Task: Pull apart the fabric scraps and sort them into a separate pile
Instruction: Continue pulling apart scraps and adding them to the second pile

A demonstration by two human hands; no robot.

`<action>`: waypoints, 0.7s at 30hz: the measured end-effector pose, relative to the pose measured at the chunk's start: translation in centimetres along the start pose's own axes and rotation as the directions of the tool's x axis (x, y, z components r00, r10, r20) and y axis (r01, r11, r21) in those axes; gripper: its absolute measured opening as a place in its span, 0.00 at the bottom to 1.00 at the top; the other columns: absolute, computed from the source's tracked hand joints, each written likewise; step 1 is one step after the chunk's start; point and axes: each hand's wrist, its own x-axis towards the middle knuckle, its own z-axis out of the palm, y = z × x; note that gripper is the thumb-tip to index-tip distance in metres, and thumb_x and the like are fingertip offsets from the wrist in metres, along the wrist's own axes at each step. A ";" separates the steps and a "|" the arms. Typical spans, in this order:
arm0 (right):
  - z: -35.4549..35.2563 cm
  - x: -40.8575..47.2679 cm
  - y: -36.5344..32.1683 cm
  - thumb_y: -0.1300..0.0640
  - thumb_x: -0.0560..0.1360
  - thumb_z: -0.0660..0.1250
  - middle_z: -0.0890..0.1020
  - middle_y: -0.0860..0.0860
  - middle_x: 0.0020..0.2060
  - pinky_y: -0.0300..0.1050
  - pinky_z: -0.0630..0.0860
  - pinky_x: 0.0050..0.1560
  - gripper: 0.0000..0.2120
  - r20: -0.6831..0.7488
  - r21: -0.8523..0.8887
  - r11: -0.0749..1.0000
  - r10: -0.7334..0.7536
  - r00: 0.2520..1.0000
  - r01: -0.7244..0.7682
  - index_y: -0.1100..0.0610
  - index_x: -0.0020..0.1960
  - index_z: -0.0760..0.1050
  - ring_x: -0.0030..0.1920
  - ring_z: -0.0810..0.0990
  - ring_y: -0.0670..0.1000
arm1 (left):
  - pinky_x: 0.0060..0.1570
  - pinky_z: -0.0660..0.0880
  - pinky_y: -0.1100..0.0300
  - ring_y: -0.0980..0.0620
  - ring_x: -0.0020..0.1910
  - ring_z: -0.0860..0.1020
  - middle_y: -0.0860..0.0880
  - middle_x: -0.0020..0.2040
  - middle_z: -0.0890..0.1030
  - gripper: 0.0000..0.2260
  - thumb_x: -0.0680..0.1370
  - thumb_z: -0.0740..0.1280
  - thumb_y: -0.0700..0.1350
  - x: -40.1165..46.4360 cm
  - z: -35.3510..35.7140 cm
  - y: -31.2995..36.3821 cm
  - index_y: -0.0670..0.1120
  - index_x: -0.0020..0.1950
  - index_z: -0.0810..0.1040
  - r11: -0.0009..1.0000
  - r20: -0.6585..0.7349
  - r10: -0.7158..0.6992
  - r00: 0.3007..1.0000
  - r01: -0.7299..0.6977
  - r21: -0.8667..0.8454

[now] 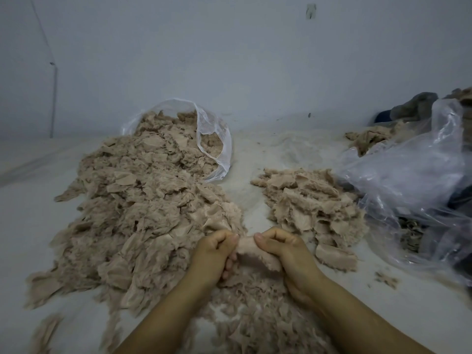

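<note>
Two hands pinch one scrap [251, 250] at centre: left hand [217, 254] at 9 o'clock, right hand [279, 247] at 3; sorted pile [311, 200] lies toward 1 o'clock, nearer the right.

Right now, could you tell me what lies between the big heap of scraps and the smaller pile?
In the head view, a bare strip of pale floor separates the big heap from the smaller pile.

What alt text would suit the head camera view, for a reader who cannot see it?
Two hands, left hand and right hand, pinch one beige fabric scrap between them. A big pile spills from a plastic bag on the left; a smaller pile lies on the right.
</note>
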 end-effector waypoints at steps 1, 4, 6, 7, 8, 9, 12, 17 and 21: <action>-0.1 0.1 -0.1 0.61 0.71 0.70 0.76 0.51 0.26 0.37 0.71 0.29 0.10 -0.011 -0.037 0.999 0.006 1.000 -0.007 0.58 0.32 0.76 0.27 0.74 0.46 | 0.21 0.60 0.65 0.56 0.19 0.63 0.49 0.23 0.68 0.15 0.81 0.60 0.42 0.1 -0.1 0.0 0.42 0.34 0.71 0.999 -0.057 0.036 0.998 -0.035 0.025; -1.0 0.7 -1.0 0.55 0.69 0.69 0.75 0.52 0.26 0.35 0.70 0.25 0.08 -0.049 0.061 0.998 -0.016 0.999 0.019 0.60 0.39 0.78 0.24 0.71 0.44 | 0.28 0.66 0.60 0.54 0.25 0.69 0.50 0.27 0.74 0.13 0.80 0.61 0.43 0.5 -1.2 0.0 0.41 0.37 0.77 0.940 -0.193 0.252 0.948 -0.191 0.284; -1.8 1.5 -1.8 0.55 0.71 0.66 0.81 0.57 0.36 0.35 0.78 0.31 0.13 -0.110 0.381 0.920 -0.054 0.992 0.092 0.64 0.47 0.77 0.32 0.80 0.46 | 0.36 0.71 0.63 0.57 0.33 0.75 0.52 0.35 0.80 0.10 0.79 0.63 0.45 0.6 -1.8 -0.1 0.45 0.42 0.81 0.866 -0.196 0.358 0.913 -0.246 0.435; -2.2 1.8 -2.0 0.55 0.73 0.65 0.83 0.58 0.41 0.36 0.80 0.37 0.13 -0.137 0.477 0.871 -0.063 0.989 0.121 0.65 0.49 0.76 0.38 0.84 0.48 | 0.37 0.71 0.67 0.60 0.36 0.76 0.54 0.37 0.80 0.08 0.79 0.63 0.45 0.6 -2.0 -0.1 0.48 0.43 0.81 0.841 -0.189 0.385 0.903 -0.260 0.474; -2.3 2.0 -1.8 0.55 0.75 0.64 0.84 0.58 0.45 0.39 0.81 0.41 0.13 -0.152 0.490 0.863 -0.055 0.987 0.123 0.65 0.51 0.76 0.44 0.85 0.50 | 0.38 0.71 0.69 0.62 0.39 0.76 0.56 0.40 0.80 0.07 0.79 0.64 0.45 0.5 -2.1 -0.1 0.50 0.44 0.81 0.812 -0.177 0.412 0.894 -0.272 0.516; -2.1 2.0 -1.2 0.56 0.77 0.64 0.84 0.58 0.47 0.41 0.81 0.43 0.11 -0.154 0.418 0.904 -0.029 0.988 0.092 0.63 0.53 0.75 0.46 0.85 0.52 | 0.40 0.72 0.68 0.62 0.41 0.76 0.57 0.42 0.80 0.06 0.79 0.64 0.44 0.4 -2.1 -0.2 0.50 0.46 0.81 0.776 -0.158 0.437 0.886 -0.282 0.565; -0.7 1.4 1.0 0.62 0.76 0.67 0.84 0.55 0.38 0.42 0.80 0.37 0.08 -0.129 0.012 0.999 0.036 0.991 -0.035 0.59 0.55 0.76 0.37 0.83 0.51 | 0.43 0.72 0.61 0.57 0.44 0.75 0.57 0.44 0.78 0.04 0.77 0.66 0.44 0.5 -2.2 -0.4 0.49 0.50 0.80 0.633 -0.075 0.491 0.868 -0.296 0.716; 1.6 1.6 1.4 0.47 0.70 0.74 0.81 0.49 0.38 0.41 0.75 0.36 0.16 -0.040 -0.537 0.841 0.056 0.998 -0.069 0.55 0.52 0.76 0.37 0.80 0.48 | 0.49 0.68 0.56 0.54 0.45 0.73 0.59 0.40 0.74 0.05 0.77 0.66 0.41 0.5 -2.1 -0.2 0.47 0.50 0.80 0.469 0.029 0.553 0.833 -0.340 0.815; 2.0 1.7 1.6 0.55 0.73 0.72 0.76 0.46 0.28 0.36 0.71 0.34 0.08 0.037 -0.631 0.775 0.023 0.999 0.006 0.55 0.37 0.76 0.29 0.74 0.43 | 0.62 0.63 0.57 0.55 0.57 0.71 0.53 0.56 0.79 0.15 0.78 0.61 0.37 0.7 -2.9 -0.7 0.48 0.62 0.77 0.443 0.218 0.484 0.848 -0.452 0.775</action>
